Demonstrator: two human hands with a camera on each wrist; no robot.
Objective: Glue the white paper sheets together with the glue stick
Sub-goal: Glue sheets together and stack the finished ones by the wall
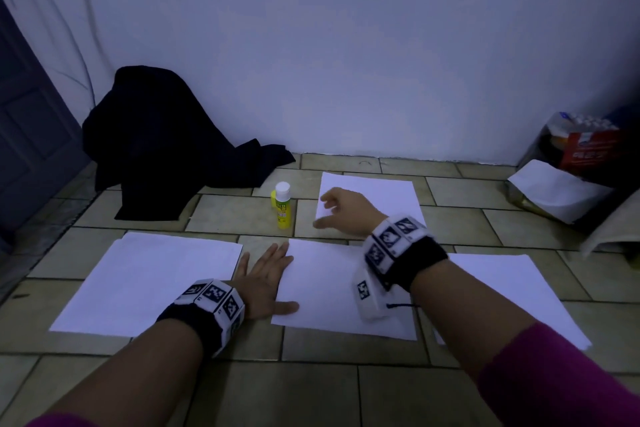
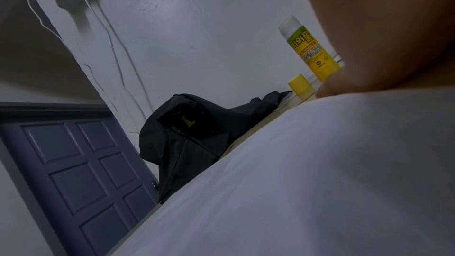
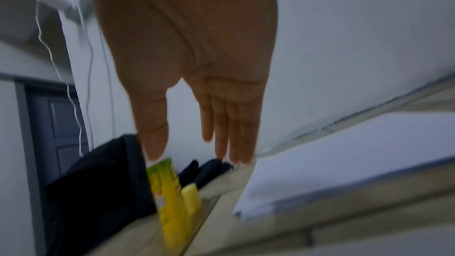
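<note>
Head view: my left hand [image 1: 264,279] lies flat on the floor [image 1: 242,392], palm down, fingers straight and spread, thumb out to the right. Fingertips and thumb overlap the left edge of the middle sheet [image 1: 332,291]. Nothing in that grip, just pressing. Left forearm runs in from lower left, marker band at the wrist.

My right hand [image 1: 341,210] is raised over the far sheet [image 1: 388,194], arm coming in from lower right across the middle sheet. Fingers point left toward the glue stick [image 1: 283,206], loosely extended, thumb apart from the fingers. Grip released, holding nothing, not touching the stick. Right wrist view is motion-blurred but agrees: palm open, thumb tip just above the stick [image 3: 169,201].

Glue stick stands upright on the floor just left of the far sheet, white end up. Left wrist view shows a small yellow cap [image 2: 299,84] beside its base.

Another sheet [image 1: 145,281] lies to the left, one more [image 1: 519,295] to the right. Dark cloth [image 1: 162,142] heaped against the wall [image 1: 346,45].
</note>
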